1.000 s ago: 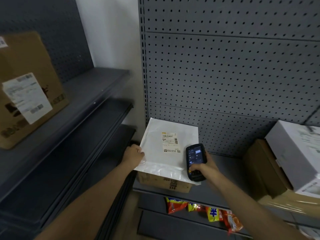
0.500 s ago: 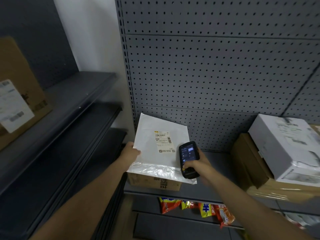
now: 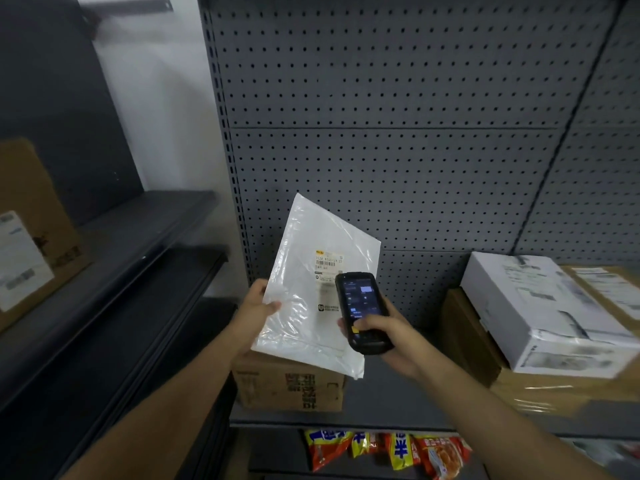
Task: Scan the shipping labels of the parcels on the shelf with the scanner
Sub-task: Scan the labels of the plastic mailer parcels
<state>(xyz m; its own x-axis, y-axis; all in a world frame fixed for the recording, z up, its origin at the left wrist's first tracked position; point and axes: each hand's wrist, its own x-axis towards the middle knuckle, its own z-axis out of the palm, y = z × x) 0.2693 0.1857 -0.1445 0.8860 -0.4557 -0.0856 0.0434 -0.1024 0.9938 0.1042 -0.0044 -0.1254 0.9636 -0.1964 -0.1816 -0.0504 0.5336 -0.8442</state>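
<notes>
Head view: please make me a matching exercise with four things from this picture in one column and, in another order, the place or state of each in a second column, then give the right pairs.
Things:
1. white mailer bag
2. scanner
3. small brown box
4. white box

Places or states:
A. lies on top of a brown carton at the right
B. held in the right hand, screen lit
C. stands on the shelf, under the lifted parcel
D. held up tilted by the left hand, label facing the camera

Pairs: 1-D, 2-B, 3-C, 4-A

Scanner [image 3: 360, 311] over mailer [image 3: 311, 289] (tilted)
</notes>
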